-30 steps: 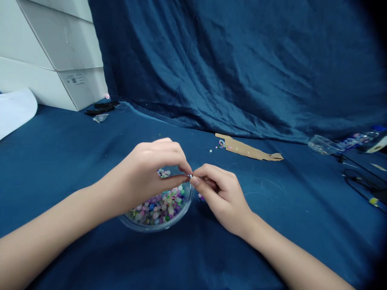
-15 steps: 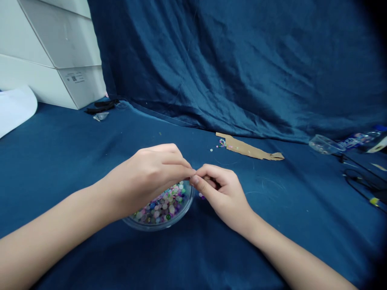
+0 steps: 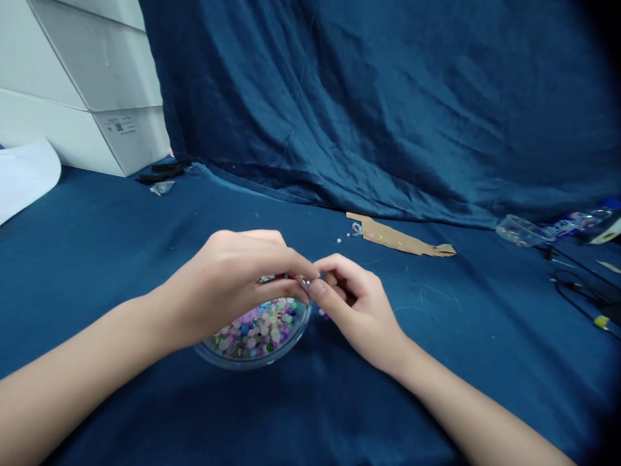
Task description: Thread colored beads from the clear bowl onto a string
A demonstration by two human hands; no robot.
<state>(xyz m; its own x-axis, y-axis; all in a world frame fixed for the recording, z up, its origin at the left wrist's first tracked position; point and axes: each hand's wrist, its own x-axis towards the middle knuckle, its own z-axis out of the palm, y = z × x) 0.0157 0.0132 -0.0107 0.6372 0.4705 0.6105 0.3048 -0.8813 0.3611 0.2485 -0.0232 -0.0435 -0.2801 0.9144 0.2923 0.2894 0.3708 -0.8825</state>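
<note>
A clear round bowl (image 3: pixel 286 344) full of small coloured beads (image 3: pixel 262 327) sits on the blue cloth in front of me. My left hand (image 3: pixel 233 278) hovers over the bowl with thumb and fingers pinched on a tiny bead at its far rim. My right hand (image 3: pixel 354 301) meets it fingertip to fingertip, pinched too, on something too thin to make out. A few beads (image 3: pixel 323 315) hang or lie just under my right thumb.
A torn cardboard strip (image 3: pixel 402 241) with loose beads (image 3: pixel 356 229) lies further back. White boxes (image 3: pixel 82 77) and a white sheet (image 3: pixel 24 175) stand at the left. A clear plastic tub (image 3: pixel 517 231), a wrapper and dark cables (image 3: pixel 579 288) are at the right. Blue cloth hangs behind.
Both hands stay pinched together over the bowl's far rim. The left fingers closed down half a second ago and now lift slightly, showing the bead again.
</note>
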